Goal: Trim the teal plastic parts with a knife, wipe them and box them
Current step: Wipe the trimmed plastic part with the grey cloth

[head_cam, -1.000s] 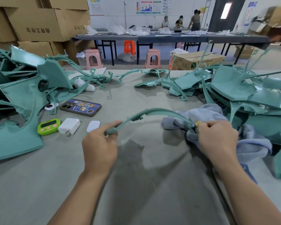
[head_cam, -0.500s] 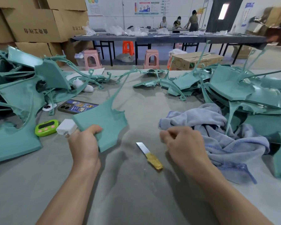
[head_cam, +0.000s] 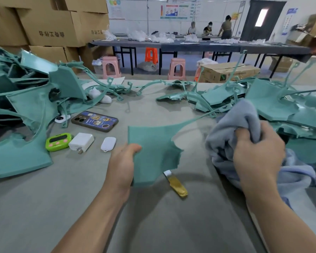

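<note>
Teal part in left hand

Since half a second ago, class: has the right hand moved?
Yes. The right hand has gone right, away from the knife lying on the table, and now grips the cloth.

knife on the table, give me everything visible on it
The knife is small, with a short silvery blade and a gold-coloured handle that looks like metal or wrapping. It lies flat on the grey table, blade pointing away from the person, handle nearer. Neither hand holds it. The blade tip sits under the edge of the teal part held by the left hand.
</note>
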Available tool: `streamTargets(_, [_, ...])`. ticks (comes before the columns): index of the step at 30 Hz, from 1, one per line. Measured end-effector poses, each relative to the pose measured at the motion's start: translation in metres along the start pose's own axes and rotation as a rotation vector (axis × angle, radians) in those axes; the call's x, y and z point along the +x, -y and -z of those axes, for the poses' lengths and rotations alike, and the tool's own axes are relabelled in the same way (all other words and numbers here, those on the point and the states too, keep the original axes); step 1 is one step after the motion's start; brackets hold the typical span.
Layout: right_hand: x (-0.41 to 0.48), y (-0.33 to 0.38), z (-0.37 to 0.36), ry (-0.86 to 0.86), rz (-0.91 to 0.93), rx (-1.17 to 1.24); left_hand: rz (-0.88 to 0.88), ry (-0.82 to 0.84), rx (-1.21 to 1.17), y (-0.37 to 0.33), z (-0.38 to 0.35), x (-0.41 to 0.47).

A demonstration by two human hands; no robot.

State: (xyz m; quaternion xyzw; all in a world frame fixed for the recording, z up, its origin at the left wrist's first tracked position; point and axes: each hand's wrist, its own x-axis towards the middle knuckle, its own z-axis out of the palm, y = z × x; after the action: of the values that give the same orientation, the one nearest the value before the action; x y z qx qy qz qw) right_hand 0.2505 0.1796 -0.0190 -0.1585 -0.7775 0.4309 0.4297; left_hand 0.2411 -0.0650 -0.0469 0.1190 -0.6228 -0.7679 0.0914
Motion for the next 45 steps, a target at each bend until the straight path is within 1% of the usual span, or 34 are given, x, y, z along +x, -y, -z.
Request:
streamTargets(2, [-0.011,0.017,0.007,-0.023,0.064,0.087,-0.013,0.062,-0.017,0.0,-0.005,-0.003])
streamTargets(4, [-0.026,0.03,0.006,0.025,0.205,0.09,-0.012,0.121,-0.011,-0.001,-0.01,-0.006])
streamTargets(6, [-0.04,0.032,-0.005,0.133,0.336,0.05,-0.008,0.216,0.01,0.0,-0.015,-0.011])
streamTargets(7, [-0.047,0.032,-0.012,0.187,0.366,0.018,-0.012,0.267,0.023,0.001,-0.018,-0.014])
streamTargets(10, [-0.058,0.028,-0.035,0.354,0.408,-0.047,-0.031,0.374,0.027,0.005,-0.024,-0.022])
streamTargets(12, [-0.064,0.025,-0.044,0.467,0.404,-0.051,-0.048,0.392,0.025,0.006,-0.025,-0.023])
streamTargets(14, [-0.067,0.023,-0.048,0.542,0.383,0.004,-0.069,0.37,0.022,0.007,-0.025,-0.021])
streamTargets(17, [-0.073,0.024,-0.044,0.592,0.396,0.143,-0.097,0.252,0.026,0.007,-0.02,-0.018])
streamTargets(19, [-0.08,0.028,-0.039,0.686,0.481,0.167,-0.081,0.15,0.052,0.007,-0.017,-0.015])
streamTargets(20, [-0.084,0.03,-0.036,0.734,0.557,0.152,-0.067,0.09,0.053,0.006,-0.015,-0.012])
streamTargets(22, [-0.089,0.032,-0.029,0.781,0.698,0.121,0.021,-0.022,-0.069,0.0,-0.013,-0.008])
streamTargets(24, [-0.087,0.035,-0.023,0.797,0.72,0.067,0.062,-0.08,-0.179,-0.004,-0.013,-0.006])
streamTargets(26, [-0.081,0.036,-0.021,0.782,0.701,-0.093,0.064,-0.102,-0.22,-0.006,-0.014,-0.006])
streamTargets(28, [-0.077,0.033,-0.025,0.724,0.689,-0.286,0.069,-0.102,-0.247,-0.006,-0.014,-0.005])
streamTargets(30, [-0.077,0.03,-0.033,0.697,0.69,-0.429,0.047,-0.077,-0.225,-0.007,-0.014,-0.006])
streamTargets(33, [-0.073,0.029,-0.044,0.677,0.679,-0.496,-0.031,-0.031,-0.111,-0.003,-0.015,-0.007])
streamTargets(35, [-0.064,0.027,-0.049,0.589,0.641,-0.507,-0.097,-0.027,-0.013,0.002,-0.015,-0.01])
streamTargets(36, [-0.058,0.026,-0.051,0.546,0.589,-0.526,-0.15,-0.028,0.06,0.004,-0.016,-0.014])
streamTargets(38, [-0.046,0.022,-0.051,0.451,0.479,-0.539,-0.319,-0.026,0.2,0.008,-0.021,-0.022])
streamTargets(40, [-0.039,0.015,-0.05,0.329,0.457,-0.518,-0.488,0.004,0.281,0.008,-0.028,-0.031])
streamTargets(43, [-0.028,0.002,-0.044,0.149,0.455,-0.478,-0.648,0.056,0.406,0.005,-0.027,-0.036])
streamTargets(45, [-0.01,-0.009,-0.037,0.1,0.381,-0.49,-0.737,0.056,0.498,0.003,-0.016,-0.034])
